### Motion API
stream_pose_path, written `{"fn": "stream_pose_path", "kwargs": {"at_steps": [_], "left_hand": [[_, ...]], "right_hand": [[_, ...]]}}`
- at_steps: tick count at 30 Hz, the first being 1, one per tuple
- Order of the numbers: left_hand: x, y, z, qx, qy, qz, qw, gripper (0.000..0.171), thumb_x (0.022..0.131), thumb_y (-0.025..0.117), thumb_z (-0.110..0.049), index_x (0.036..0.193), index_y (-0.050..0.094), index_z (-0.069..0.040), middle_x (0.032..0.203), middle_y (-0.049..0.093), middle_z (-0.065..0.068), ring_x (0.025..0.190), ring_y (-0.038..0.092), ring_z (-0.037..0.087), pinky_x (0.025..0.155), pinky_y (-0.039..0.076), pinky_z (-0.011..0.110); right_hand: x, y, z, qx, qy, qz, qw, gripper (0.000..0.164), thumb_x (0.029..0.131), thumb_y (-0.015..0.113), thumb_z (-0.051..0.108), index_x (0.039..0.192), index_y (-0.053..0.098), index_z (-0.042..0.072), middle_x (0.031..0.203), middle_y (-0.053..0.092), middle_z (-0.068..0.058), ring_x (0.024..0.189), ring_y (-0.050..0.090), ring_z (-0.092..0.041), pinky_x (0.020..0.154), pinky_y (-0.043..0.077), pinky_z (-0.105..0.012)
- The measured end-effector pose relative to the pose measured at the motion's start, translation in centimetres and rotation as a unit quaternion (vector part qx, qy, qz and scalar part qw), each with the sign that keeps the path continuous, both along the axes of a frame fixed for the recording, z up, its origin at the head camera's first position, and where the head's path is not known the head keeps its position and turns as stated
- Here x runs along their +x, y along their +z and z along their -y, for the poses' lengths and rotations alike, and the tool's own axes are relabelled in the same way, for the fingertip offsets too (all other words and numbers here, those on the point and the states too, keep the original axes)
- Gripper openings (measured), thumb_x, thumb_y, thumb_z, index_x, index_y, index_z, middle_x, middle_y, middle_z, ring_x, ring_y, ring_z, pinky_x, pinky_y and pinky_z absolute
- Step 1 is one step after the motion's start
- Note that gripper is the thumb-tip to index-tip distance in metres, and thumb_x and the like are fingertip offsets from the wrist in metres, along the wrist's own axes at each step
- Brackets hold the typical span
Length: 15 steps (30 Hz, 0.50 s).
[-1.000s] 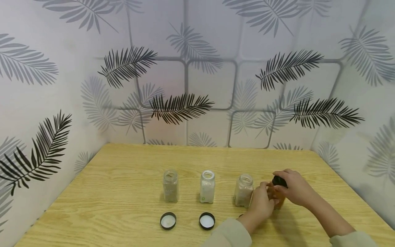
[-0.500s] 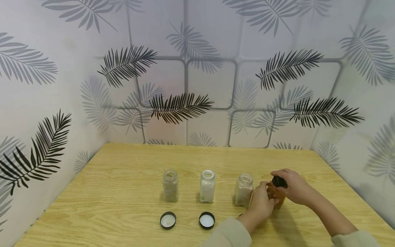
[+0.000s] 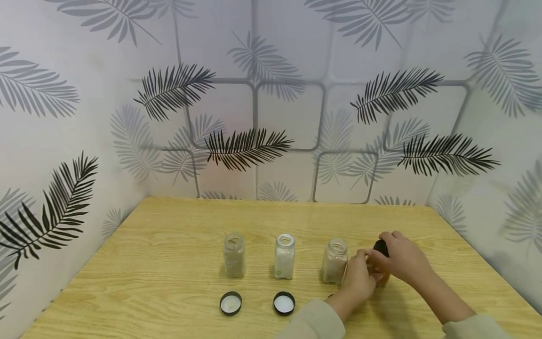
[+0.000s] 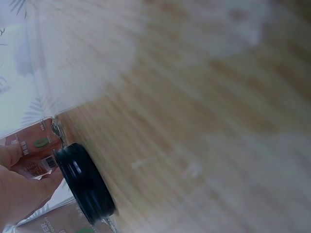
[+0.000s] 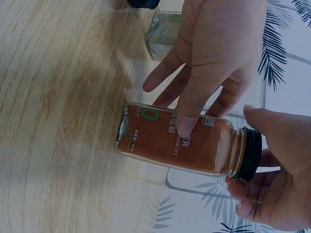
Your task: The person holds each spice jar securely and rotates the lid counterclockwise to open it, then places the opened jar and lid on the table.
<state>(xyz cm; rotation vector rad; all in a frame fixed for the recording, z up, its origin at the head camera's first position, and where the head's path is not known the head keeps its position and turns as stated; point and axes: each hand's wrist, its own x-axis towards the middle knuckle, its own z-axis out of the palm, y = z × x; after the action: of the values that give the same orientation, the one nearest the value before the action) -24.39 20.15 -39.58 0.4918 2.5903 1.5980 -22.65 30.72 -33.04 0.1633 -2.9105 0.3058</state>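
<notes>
At the right of the head view, my left hand (image 3: 357, 280) holds a glass spice jar (image 5: 170, 141) of reddish-brown powder around its body. The jar stands upright on the table, with its printed label facing the right wrist camera. My right hand (image 3: 404, 259) grips the jar's black lid (image 3: 381, 247) from above, thumb on one side and fingers on the other. The lid still sits on the jar's neck. Close to my left hand stands an uncapped jar (image 3: 334, 263) of pale powder. A black lid (image 4: 85, 184) lies beside it, mostly hidden by my left forearm in the head view.
Two more uncapped jars, one greyish-brown (image 3: 234, 256) and one white (image 3: 284, 259), stand in the same row to the left. Before them lie two upturned black lids, a left one (image 3: 230, 302) and a right one (image 3: 284, 303). Leaf-patterned walls border the wooden table (image 3: 169, 245).
My right hand has turned on the lid, its thumb shifting left across the front and its knuckles rising a little. The left hand and the jar stay in place.
</notes>
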Motion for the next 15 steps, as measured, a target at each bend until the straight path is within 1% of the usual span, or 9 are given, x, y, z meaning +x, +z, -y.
{"fn": "stream_pose_path", "kwargs": {"at_steps": [4,7,10,15], "left_hand": [[0.00,0.04,-0.06,0.001,0.002,0.006,1.0000,0.042,0.081,0.070,-0.014,0.120,0.053,-0.012,0.112,0.062,0.005,0.101,0.061,0.009,0.081,0.051,0.020],[0.00,0.04,-0.11,-0.002,0.003,0.006,1.0000,0.044,0.081,0.071,-0.015,0.121,0.053,-0.012,0.112,0.063,0.005,0.101,0.061,0.009,0.082,0.051,0.020],[-0.01,-0.02,-0.13,-0.001,0.002,0.002,1.0000,0.045,0.081,0.071,-0.015,0.122,0.052,-0.010,0.112,0.063,0.005,0.100,0.062,0.009,0.081,0.051,0.019],[-0.11,-0.26,-0.13,0.018,-0.003,0.001,0.9998,0.045,0.081,0.071,-0.012,0.121,0.052,-0.010,0.110,0.065,0.004,0.094,0.063,0.006,0.078,0.051,0.017]], "right_hand": [[-0.04,-0.03,0.21,0.000,-0.006,-0.007,1.000,0.042,0.085,0.066,0.027,0.104,0.055,-0.009,0.093,0.057,-0.025,0.070,0.056,-0.028,0.053,0.047,-0.037],[-0.07,0.01,0.24,-0.007,-0.002,-0.012,1.000,0.037,0.083,0.067,0.023,0.100,0.056,-0.007,0.091,0.057,-0.023,0.070,0.055,-0.027,0.054,0.047,-0.038],[-0.04,0.07,0.21,-0.013,0.013,-0.017,1.000,0.036,0.081,0.069,0.019,0.102,0.058,-0.008,0.093,0.058,-0.025,0.074,0.057,-0.031,0.058,0.050,-0.042],[-0.02,0.08,0.15,-0.007,0.045,-0.032,0.998,0.037,0.078,0.071,0.010,0.107,0.060,-0.008,0.096,0.059,-0.026,0.082,0.059,-0.038,0.067,0.052,-0.049]]}}
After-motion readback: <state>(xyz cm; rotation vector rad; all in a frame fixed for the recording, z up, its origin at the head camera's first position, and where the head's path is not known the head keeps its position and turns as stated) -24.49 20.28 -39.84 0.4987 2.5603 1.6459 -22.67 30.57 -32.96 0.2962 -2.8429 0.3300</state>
